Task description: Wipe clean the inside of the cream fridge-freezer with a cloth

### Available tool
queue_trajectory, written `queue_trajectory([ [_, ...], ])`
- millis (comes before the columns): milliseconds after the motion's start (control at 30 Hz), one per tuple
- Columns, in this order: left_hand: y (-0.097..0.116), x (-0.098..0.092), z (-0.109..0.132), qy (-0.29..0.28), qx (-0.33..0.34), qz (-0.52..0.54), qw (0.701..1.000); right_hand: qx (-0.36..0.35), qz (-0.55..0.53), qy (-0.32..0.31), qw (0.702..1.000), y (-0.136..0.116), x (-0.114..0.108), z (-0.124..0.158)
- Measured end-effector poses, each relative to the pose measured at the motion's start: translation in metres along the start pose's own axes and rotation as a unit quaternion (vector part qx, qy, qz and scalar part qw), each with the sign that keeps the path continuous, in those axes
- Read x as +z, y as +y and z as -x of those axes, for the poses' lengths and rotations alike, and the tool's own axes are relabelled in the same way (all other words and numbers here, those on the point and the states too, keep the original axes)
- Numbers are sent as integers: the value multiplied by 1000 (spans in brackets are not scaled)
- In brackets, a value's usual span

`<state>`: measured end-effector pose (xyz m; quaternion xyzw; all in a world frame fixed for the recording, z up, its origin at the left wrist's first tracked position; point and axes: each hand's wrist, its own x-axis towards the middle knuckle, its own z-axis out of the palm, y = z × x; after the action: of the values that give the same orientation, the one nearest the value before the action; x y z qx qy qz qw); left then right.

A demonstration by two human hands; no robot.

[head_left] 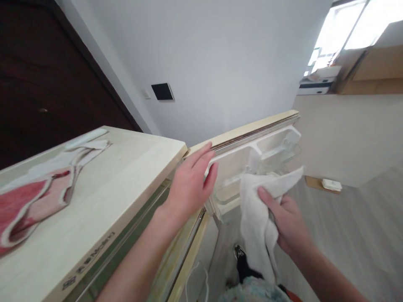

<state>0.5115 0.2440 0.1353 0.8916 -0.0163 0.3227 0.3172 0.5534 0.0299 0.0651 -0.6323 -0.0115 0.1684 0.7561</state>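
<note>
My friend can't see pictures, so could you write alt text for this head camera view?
A person's left hand rests on the top edge of an open small fridge door, while the right hand holds a white cloth against the door's inner shelves. A red and white cloth lies on the pale fridge top.

A red and white towel (34, 197) lies crumpled on the cream top of the small fridge (126, 167), toward its left end. Behind the fridge stands a dark wooden door (40, 84), and to the right of that door a black wall panel (162, 91) sits on the white wall. Far right of the fridge, a small white box (331, 184) rests on the grey floor (362, 235), with cardboard boxes (374, 67) on the ledge above.
</note>
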Motion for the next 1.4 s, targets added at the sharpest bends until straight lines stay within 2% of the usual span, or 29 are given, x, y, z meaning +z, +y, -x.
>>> queue_trajectory([
  [67,-6,7,-40,-35,36,-131,990,-158,104,6,982,-5,12,-25],
  [100,-10,12,-57,-66,24,-179,981,-236,160,-5,959,-2,21,-40],
  [167,-20,24,-84,-144,-35,-239,960,-374,260,-44,889,11,46,-71],
  [233,-30,36,-99,-178,-77,-285,939,-481,340,-88,804,27,71,-100],
  [333,-43,48,-103,-159,-80,-334,926,-575,429,-115,688,41,93,-128],
  [400,-49,51,-101,-158,-70,-341,924,-610,456,-121,637,37,89,-137],
  [433,-50,51,-99,-161,-64,-341,924,-618,463,-124,623,31,81,-140],
  [467,-52,51,-98,-163,-58,-340,924,-619,469,-123,617,23,68,-144],
  [533,-53,50,-96,-164,-48,-337,926,-601,489,-96,625,1,34,-155],
  [633,-52,50,-95,-158,-42,-333,929,-526,537,-5,659,-32,-20,-176],
  [700,-52,50,-95,-151,-32,-333,930,-474,562,55,675,-46,-41,-186],
  [733,-52,51,-95,-149,-27,-334,930,-459,568,76,679,-49,-43,-186],
  [800,-52,52,-95,-151,-21,-336,930,-467,566,77,675,-46,-32,-178],
  [933,-52,52,-95,-161,-24,-339,927,-536,561,-41,629,-26,19,-144],
  [1000,-52,51,-94,-154,-22,-343,926,-534,581,-80,609,-26,29,-139],
  [1033,-51,51,-93,-151,-21,-345,926,-522,592,-84,609,-31,25,-141],
  [1100,-51,51,-92,-151,-21,-346,926,-479,609,-56,629,-45,-1,-153],
  [1167,-50,51,-91,-150,-21,-344,927,-418,626,16,658,-65,-44,-173],
  [1233,-49,51,-90,-149,-19,-338,929,-353,657,96,659,-86,-89,-195],
  [1300,-49,52,-91,-151,-22,-326,933,-311,673,149,655,-103,-122,-214],
  [1367,-49,52,-91,-154,-29,-313,937,-314,660,183,657,-112,-131,-223],
  [1400,-49,52,-92,-156,-32,-308,938,-331,647,189,660,-113,-125,-223],
])
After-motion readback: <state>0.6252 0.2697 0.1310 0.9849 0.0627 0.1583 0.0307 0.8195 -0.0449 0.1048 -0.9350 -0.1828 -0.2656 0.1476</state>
